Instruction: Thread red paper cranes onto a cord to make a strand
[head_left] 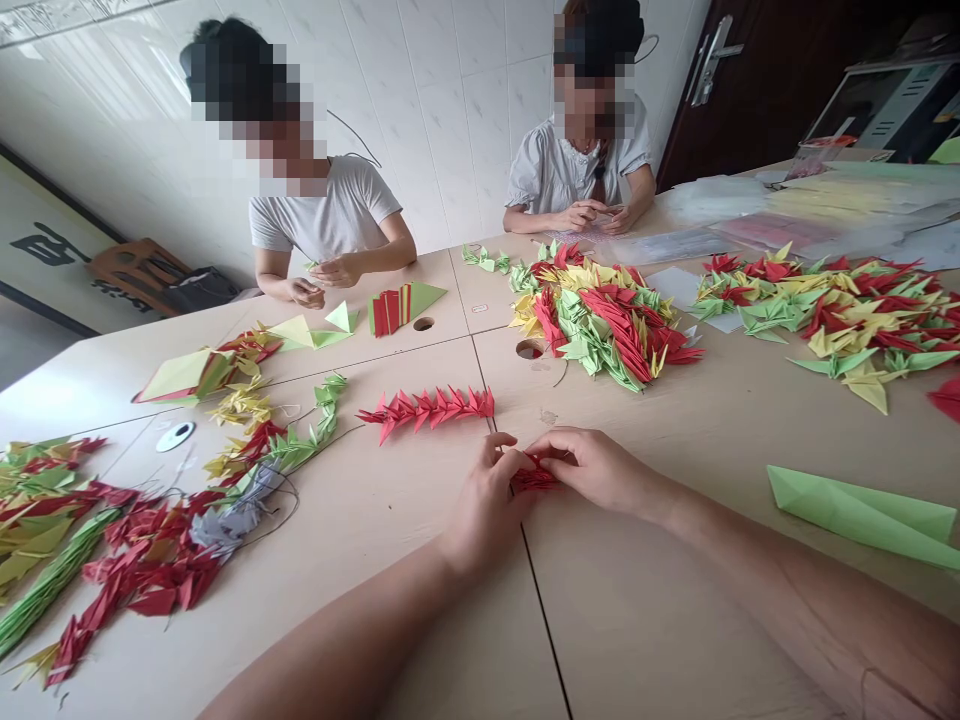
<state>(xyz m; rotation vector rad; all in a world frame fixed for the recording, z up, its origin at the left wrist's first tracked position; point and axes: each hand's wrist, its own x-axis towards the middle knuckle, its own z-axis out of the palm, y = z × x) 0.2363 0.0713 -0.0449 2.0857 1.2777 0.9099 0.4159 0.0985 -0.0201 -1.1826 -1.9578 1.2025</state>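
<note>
Red folded paper pieces, likely origami cranes pressed together, sit between my two hands, partly hidden by the fingers. My left hand curls round them from the left, its thumb and fingers closed. From the right, my right hand pinches the same red paper. Just beyond my left hand lies a string of red paper cranes on the table. A heap of red, green and yellow paper cranes rests farther off, past my right hand.
More crane strings lie at the left, with folded paper squares behind. A green folded sheet and another crane heap are at the right. Two people sit across the table. Plastic bags lie at the far right.
</note>
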